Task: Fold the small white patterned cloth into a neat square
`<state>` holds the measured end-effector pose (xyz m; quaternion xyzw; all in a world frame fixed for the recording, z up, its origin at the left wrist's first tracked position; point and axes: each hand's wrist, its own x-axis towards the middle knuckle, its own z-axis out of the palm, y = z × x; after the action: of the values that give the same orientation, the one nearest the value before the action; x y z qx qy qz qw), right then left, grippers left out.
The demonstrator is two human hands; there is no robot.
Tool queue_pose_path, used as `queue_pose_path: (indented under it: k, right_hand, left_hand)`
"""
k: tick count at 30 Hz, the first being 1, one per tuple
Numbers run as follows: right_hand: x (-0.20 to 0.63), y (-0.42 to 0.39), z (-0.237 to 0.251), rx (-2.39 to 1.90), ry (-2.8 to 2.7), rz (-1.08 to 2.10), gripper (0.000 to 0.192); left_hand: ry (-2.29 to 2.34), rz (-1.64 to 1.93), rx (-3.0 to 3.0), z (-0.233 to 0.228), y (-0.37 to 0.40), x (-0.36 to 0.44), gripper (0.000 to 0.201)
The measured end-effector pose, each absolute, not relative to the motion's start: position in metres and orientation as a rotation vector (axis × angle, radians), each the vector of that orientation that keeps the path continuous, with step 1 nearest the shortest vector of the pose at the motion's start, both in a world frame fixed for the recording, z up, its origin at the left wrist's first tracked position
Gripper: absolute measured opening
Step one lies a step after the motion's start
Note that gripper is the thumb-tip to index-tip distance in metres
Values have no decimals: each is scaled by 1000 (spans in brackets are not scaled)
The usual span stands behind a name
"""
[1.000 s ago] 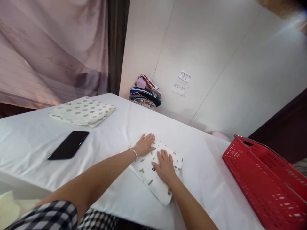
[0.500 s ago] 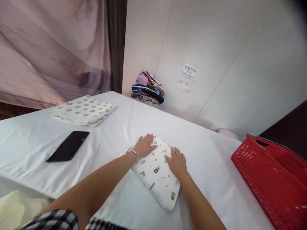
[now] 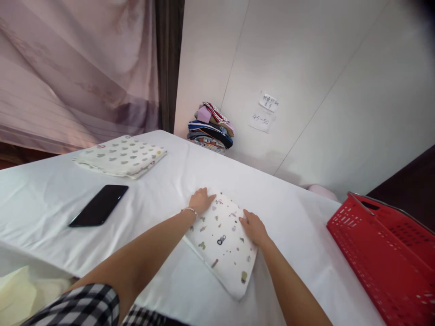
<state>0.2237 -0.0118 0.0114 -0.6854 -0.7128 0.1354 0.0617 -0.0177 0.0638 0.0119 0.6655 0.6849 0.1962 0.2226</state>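
On the white-covered table, the printed cloth lies folded flat, seemingly with only neatening left, the person's left hand and right hand at its sides, whether pinching or merely resting impossible to tell.

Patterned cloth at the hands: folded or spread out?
Folded: the patterned cloth lies in a compact, flat shape, a lower layer showing along its near-left edge, between the left hand and right hand.

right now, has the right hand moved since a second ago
Yes. The right hand has shifted rightward, farther from the phone, to the right edge of the cloth.
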Motion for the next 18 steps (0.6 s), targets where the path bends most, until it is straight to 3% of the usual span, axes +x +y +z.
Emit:
queue_pose_path:
  k: [5,10,15,18]
  right_hand:
    - [241,4,28,-2058,-2073,784,74]
    - [251,9,48,-1966,-1935,1149,94]
    - [258,-2,66,-1850,-1850,1439,62]
    - [262,-10,92,-1918,-1786,1363,47]
  left_hand:
    - [1707,393,1547,44,86,-27,52]
    - [1251,556,1540,86,74,-30,39]
    - [1076,678,1760,123,46,-37,28]
    - [1051,807,1858,143,40,-42,23]
